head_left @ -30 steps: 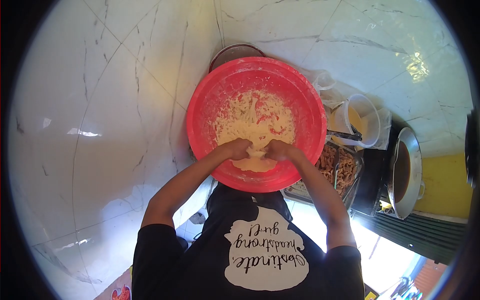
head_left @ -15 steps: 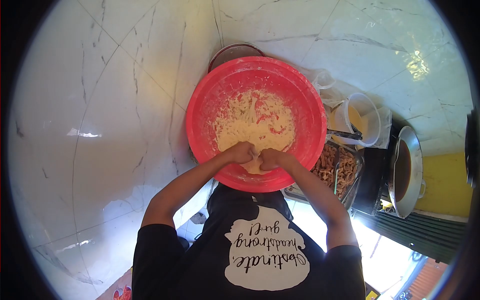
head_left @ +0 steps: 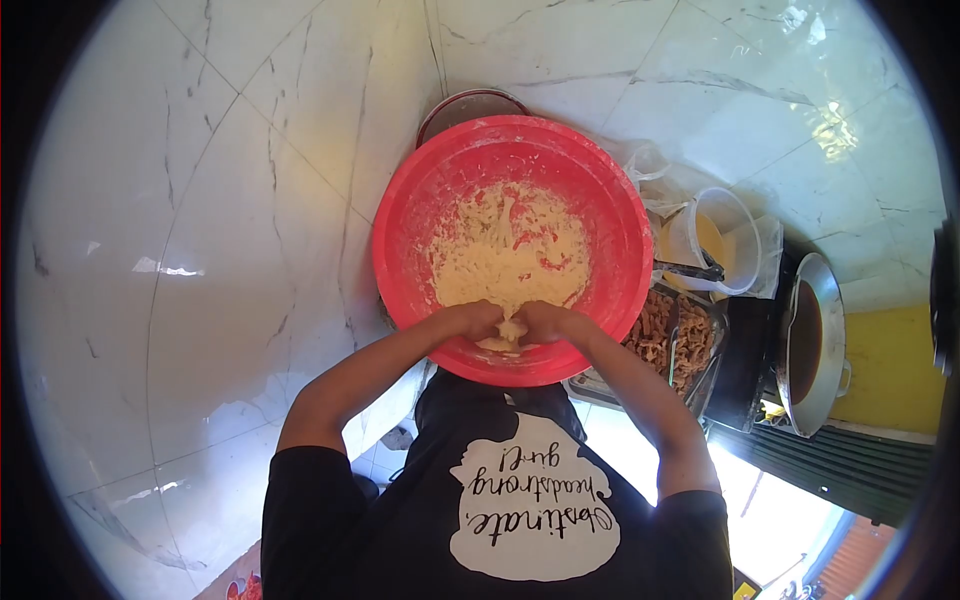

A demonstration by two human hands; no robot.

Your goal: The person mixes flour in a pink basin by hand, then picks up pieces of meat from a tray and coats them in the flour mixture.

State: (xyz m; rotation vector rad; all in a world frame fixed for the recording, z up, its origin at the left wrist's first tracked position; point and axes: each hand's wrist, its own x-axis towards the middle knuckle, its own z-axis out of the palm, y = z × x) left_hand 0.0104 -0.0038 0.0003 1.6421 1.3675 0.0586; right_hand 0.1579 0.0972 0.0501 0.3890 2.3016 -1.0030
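Note:
A big red plastic basin sits in front of my body, its inner wall smeared with pale flour. Crumbly yellowish dough covers its bottom, with red showing through in patches. Low in the basin, near the rim closest to me, my left hand is curled into the dough. Close beside it, my right hand is curled the same way. Between the two hands a lump of dough shows, and the fingertips are mostly hidden in it.
Right of the basin lies a tray of brown fried pieces with tongs. Behind it stands a clear tub with yellowish contents. Farther right is a wok of dark oil. Tiled walls enclose the left and back.
Both hands have shifted slightly toward me and turned inward, fingers reaching down into the dough. A lump of dough now shows between them. The basin has barely moved.

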